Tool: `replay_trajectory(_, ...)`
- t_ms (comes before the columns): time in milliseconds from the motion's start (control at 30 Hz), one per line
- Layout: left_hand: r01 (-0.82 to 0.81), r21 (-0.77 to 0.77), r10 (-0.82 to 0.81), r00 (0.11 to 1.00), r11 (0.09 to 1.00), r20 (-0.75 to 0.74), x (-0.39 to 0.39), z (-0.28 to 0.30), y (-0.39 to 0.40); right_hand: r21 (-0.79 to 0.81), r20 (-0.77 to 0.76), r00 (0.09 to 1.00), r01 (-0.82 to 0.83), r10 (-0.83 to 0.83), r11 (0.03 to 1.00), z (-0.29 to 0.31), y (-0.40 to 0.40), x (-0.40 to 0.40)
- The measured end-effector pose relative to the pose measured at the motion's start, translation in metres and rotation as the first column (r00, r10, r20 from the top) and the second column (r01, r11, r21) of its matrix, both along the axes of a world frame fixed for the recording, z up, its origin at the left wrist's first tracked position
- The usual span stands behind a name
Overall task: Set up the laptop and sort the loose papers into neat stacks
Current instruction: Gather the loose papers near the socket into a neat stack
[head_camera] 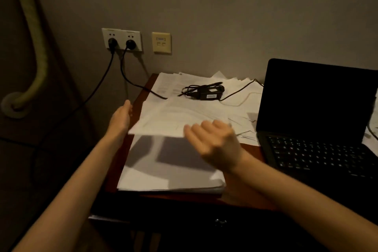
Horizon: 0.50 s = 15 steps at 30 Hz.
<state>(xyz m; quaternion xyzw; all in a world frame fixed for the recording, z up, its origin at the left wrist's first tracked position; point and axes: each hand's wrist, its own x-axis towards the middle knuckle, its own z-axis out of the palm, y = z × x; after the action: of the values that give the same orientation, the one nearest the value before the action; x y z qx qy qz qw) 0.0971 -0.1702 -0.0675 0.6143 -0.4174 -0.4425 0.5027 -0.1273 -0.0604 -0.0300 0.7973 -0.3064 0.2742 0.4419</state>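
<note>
Left hand: fingers straight against the left edge of a thin sheaf of white sheets, raised above the stack.
Right hand: blurred, grip unclear.
Stack: one, squared, on red-brown wooden desk.
Laptop: one, matte black, open.
Plugs: two.

Right hand motion-blurred; finger outlines smeared, so whether it touches the lifted sheet is unclear. That sheet is also blurred, print unreadable. Left hand at the sheet's left edge; fingertips hidden behind the paper, grip not visible. Laptop cut off by the right frame edge; screen dark, key legends too small to read. Label on the power adapter illegible. Loose papers at the back run behind the laptop, extent hidden. Stack near the table front partly covered by shadow and the right hand.
</note>
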Motion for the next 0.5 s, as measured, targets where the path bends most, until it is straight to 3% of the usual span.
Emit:
replay_trajectory(100,0.132,0.06,-0.131,0.991,0.989,-0.035,0.002,-0.009,0.008,0.156,-0.047,0.996,-0.062,0.07,0.986,-0.052,0.005,0.008)
replay_trajectory(200,0.272,0.068,-0.276,0.96,0.96,0.053,-0.002,-0.008,0.02,0.307,-0.049,0.989,-0.12,0.142,0.944,-0.071,0.007,0.005)
replay_trajectory(300,0.32,0.093,-0.332,0.922,0.943,0.196,-0.009,-0.006,0.023,0.53,0.16,0.98,-0.185,0.116,0.827,-0.059,0.01,-0.002)
replay_trajectory(333,0.322,0.092,-0.335,0.913,0.942,0.235,-0.012,-0.006,0.022,0.588,0.309,0.951,-0.202,0.013,0.783,-0.054,0.009,-0.004)
replay_trajectory(400,0.321,0.098,-0.336,0.909,0.942,0.246,-0.016,-0.002,0.021,0.714,0.539,0.772,-0.208,-0.335,0.668,-0.038,0.004,-0.009)
replay_trajectory(467,0.293,0.101,-0.309,0.922,0.951,0.235,-0.018,0.002,0.022,0.853,0.519,0.553,-0.287,-0.652,0.435,-0.032,-0.013,-0.023)
replay_trajectory(500,0.28,0.104,-0.296,0.932,0.954,0.21,-0.02,0.002,0.021,0.878,0.471,0.498,-0.342,-0.729,0.334,-0.033,-0.021,-0.028)
